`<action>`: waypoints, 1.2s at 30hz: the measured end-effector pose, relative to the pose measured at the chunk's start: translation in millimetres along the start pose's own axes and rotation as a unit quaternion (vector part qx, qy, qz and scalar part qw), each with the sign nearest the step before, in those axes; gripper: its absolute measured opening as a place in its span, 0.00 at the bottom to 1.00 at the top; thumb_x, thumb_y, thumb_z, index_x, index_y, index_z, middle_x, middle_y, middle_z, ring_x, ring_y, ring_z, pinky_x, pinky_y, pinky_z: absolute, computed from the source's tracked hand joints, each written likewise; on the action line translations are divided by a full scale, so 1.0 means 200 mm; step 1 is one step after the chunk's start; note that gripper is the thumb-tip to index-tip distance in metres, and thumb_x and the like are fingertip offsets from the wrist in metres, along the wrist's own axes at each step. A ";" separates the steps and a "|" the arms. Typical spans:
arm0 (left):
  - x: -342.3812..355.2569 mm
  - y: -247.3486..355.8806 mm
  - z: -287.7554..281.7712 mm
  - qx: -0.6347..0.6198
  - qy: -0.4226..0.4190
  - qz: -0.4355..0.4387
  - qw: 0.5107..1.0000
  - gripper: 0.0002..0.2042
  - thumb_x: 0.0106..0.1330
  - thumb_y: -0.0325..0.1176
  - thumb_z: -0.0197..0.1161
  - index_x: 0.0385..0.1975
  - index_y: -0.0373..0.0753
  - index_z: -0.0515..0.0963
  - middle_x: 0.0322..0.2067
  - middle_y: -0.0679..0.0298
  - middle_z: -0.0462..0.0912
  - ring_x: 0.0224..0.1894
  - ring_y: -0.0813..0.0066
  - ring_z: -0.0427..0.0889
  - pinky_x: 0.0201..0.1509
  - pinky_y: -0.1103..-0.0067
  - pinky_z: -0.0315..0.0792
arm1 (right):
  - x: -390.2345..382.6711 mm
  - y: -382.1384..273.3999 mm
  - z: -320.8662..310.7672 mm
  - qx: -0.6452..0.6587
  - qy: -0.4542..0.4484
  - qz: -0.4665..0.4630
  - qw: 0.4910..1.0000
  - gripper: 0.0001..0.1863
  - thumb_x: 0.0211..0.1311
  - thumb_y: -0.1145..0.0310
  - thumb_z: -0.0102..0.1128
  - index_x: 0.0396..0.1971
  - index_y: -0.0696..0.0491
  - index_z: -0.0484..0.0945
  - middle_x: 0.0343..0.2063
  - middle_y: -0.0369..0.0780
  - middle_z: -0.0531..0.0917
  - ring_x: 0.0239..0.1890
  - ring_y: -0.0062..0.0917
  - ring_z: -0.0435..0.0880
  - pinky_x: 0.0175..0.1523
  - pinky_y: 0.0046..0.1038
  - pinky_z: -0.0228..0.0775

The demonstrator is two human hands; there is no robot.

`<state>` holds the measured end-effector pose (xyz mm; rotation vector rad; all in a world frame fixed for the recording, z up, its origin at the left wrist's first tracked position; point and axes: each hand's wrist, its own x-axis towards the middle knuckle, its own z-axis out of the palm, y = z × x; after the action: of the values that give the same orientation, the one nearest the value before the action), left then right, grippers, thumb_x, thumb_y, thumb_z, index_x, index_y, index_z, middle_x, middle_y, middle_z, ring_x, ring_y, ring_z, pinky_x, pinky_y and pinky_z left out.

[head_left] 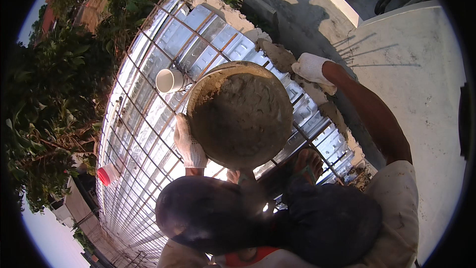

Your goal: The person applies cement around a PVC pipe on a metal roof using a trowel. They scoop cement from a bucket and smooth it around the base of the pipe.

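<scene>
A round basin (198, 149) of wet grey mortar (243, 114) is in front of my knees, tilted toward me. My left hand (188, 144), in a white knit glove, grips its left side with the fingers partly hidden against the wall. Out to the right, my gloved right hand (311, 70) is closed at the rough wall edge. Beyond its knuckles lies a brown, mortar-coated shape (276, 55); whether it is a tool or a lump of mortar I cannot tell. A white cup (169, 81) lies tipped on the bars to the left of the basin.
Rusty rebar mesh (148, 119) covers shiny corrugated metal decking (203, 20) under my sandalled feet (308, 164). A red-lidded clear container (107, 174) sits at the left edge, with trees (54, 84) beyond. A concrete wall (406, 94) rises on the right.
</scene>
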<state>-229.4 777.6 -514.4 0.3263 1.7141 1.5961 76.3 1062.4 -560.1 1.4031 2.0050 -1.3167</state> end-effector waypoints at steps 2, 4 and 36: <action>-0.04 0.04 0.05 0.013 -0.007 0.013 1.000 0.23 0.87 0.51 0.53 0.54 0.32 0.81 0.46 0.62 0.87 0.45 0.75 0.84 0.53 0.74 0.80 | -0.08 0.18 0.03 -0.026 -0.001 -0.028 0.999 0.25 0.78 0.55 0.53 0.28 0.63 0.81 0.22 0.49 0.83 0.24 0.35 0.83 0.35 0.46 0.77; -0.04 0.02 0.08 0.019 0.000 0.014 1.000 0.23 0.87 0.51 0.53 0.53 0.32 0.81 0.45 0.62 0.87 0.45 0.75 0.83 0.53 0.74 0.80 | -0.28 0.23 -0.05 0.166 -0.054 0.071 0.982 0.23 0.79 0.54 0.54 0.29 0.57 0.80 0.20 0.43 0.81 0.21 0.30 0.82 0.28 0.42 0.76; -0.01 -0.02 -0.05 0.030 0.016 0.022 0.999 0.20 0.86 0.50 0.56 0.47 0.35 0.81 0.38 0.71 0.81 0.40 0.83 0.75 0.46 0.79 0.74 | -0.20 0.15 0.16 0.175 -0.065 0.025 0.982 0.19 0.76 0.59 0.56 0.32 0.60 0.82 0.23 0.38 0.81 0.29 0.26 0.84 0.37 0.33 0.78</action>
<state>-234.1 767.8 -517.8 0.3718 1.7940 1.5908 113.3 1015.0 -561.3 1.4567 1.7000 -1.7530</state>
